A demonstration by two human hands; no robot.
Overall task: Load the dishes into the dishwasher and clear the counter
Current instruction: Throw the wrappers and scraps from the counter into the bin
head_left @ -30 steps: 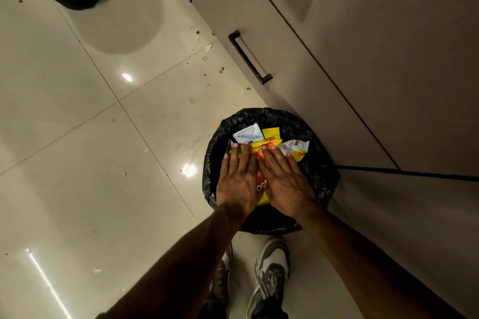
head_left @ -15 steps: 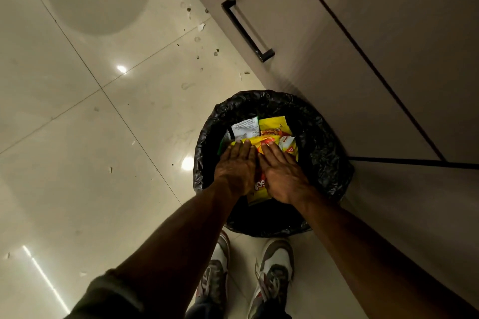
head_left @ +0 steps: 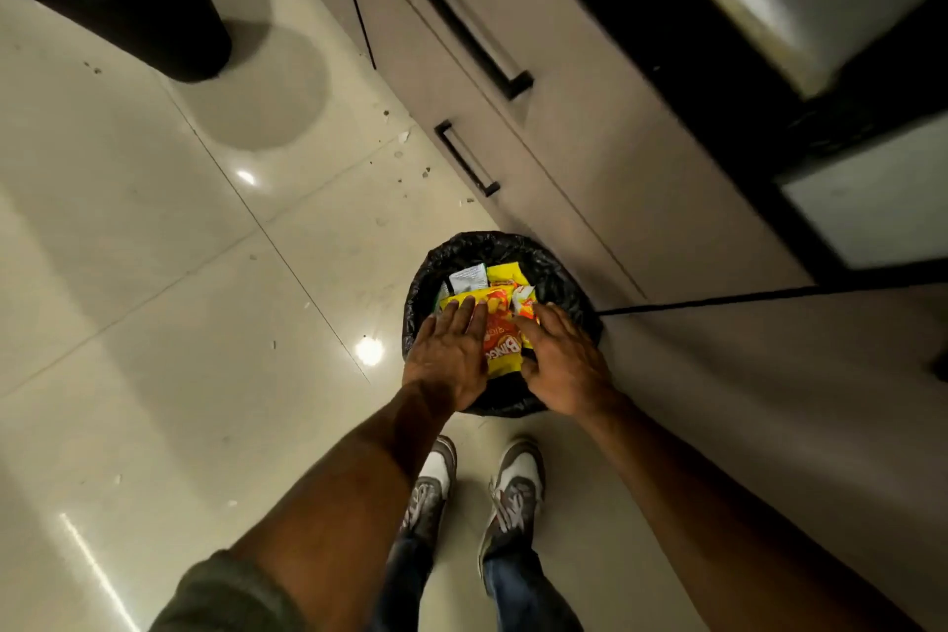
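A small round bin with a black liner stands on the floor against the cabinet base. Inside lie several snack wrappers: a yellow and orange packet on top, a white one behind it. My left hand lies flat with straight fingers on the left of the yellow packet. My right hand hovers over the bin's right side, fingers slightly bent, fingertips at the packet's right edge. No dishes or dishwasher are in view.
Beige cabinet drawers with black bar handles run along the right, under a dark counter edge. A larger black bin stands at the top left. Crumbs dot the glossy tiles. My shoes are just below the small bin.
My hands have spread apart, uncovering the middle of the yellow packet. The view has pulled back and up, so more of the cabinets and the large bin shows.
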